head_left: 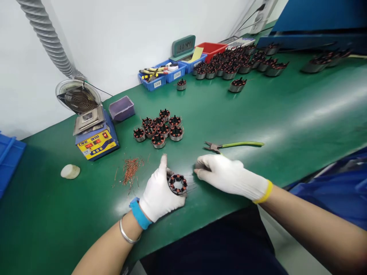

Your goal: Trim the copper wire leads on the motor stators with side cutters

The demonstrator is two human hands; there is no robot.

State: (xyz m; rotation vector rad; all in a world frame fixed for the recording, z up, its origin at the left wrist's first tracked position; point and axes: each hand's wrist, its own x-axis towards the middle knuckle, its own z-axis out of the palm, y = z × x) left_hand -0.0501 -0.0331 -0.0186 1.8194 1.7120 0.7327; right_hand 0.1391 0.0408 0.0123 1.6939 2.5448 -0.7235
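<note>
White-gloved left hand [162,193] curls closed around black-and-copper metal stator ring [178,177]; beside it, white-gloved right hand [219,172] is half-curled, hold indeterminable

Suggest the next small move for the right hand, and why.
I'd probably draw the thin wire straight with the right hand: the wire juts from the wound ring toward that hand, and the left hand holds the ring.

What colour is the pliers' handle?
The pliers' handle is bright yellowish green, seen best in the head view.
</note>
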